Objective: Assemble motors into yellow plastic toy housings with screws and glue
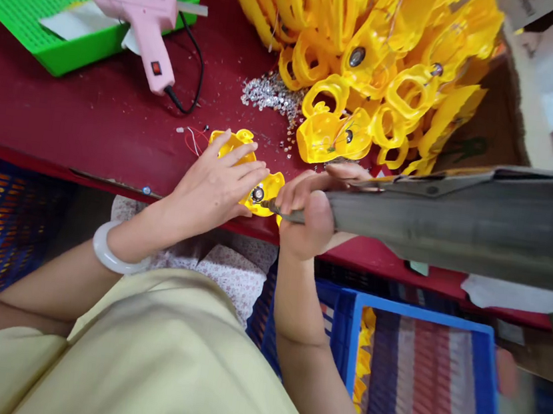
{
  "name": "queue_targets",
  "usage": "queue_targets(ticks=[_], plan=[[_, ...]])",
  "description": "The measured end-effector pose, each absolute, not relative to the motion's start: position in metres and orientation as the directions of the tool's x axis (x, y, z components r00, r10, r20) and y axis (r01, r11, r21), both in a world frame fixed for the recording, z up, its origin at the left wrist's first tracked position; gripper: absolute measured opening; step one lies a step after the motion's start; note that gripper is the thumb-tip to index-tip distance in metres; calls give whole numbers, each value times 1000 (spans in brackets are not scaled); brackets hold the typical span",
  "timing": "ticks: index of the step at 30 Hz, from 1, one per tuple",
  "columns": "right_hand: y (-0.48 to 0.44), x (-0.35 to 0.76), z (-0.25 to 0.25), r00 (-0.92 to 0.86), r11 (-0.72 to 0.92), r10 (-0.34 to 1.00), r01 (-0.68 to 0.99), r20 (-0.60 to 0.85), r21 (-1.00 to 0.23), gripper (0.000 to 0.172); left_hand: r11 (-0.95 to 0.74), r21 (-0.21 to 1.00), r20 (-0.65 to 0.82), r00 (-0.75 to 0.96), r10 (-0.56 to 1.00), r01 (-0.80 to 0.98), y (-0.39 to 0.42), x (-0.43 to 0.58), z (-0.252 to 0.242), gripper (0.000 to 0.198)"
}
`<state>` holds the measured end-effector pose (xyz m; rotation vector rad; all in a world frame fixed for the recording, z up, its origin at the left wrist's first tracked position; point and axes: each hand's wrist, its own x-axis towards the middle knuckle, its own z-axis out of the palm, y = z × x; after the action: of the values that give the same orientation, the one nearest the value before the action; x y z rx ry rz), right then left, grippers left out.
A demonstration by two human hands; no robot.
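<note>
My left hand (pixel 213 186) lies with spread fingers over a yellow plastic piece (pixel 267 192), pressing it onto the table. A round metal-centred disc (pixel 258 195) is set in that piece, close to my fingertips. My right hand (pixel 306 214) grips a pen-shaped tool with a thin metal tip (pixel 276 208), and the tip reaches the disc's edge. A thick grey wrapped shaft (pixel 456 219) runs from that hand out to the right, near the camera. Thin red and white wires (pixel 194 141) trail from the piece.
A large heap of yellow plastic pieces (pixel 375 58) and scattered silver rhinestones (pixel 270 95) lie on the dark red table (pixel 91 110). A pink glue gun (pixel 132 21) rests on a green tray (pixel 57 62). Blue crates (pixel 419 312) stand below the table edge.
</note>
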<state>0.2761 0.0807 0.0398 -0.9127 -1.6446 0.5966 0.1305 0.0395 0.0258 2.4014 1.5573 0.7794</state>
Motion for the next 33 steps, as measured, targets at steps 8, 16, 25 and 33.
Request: queue_targets(ticks=[8,16,25,33], plan=[[73,316,86,191,696,716,-124,671,-707,19,-518,367,303,428,852,772,33,129,28,43],[70,381,54,554,492,653,208,516,-845,29,-361,404,568,78,819,841,9,118,31,33],[39,401,47,546,500,424,524,722,-690,50,-52,613,361,-221,906,789,-9,117,23,30],[29,386,23,81,423,693,759,716,-495,15,-101,391,411,-76,909,915,6,110,30,15]])
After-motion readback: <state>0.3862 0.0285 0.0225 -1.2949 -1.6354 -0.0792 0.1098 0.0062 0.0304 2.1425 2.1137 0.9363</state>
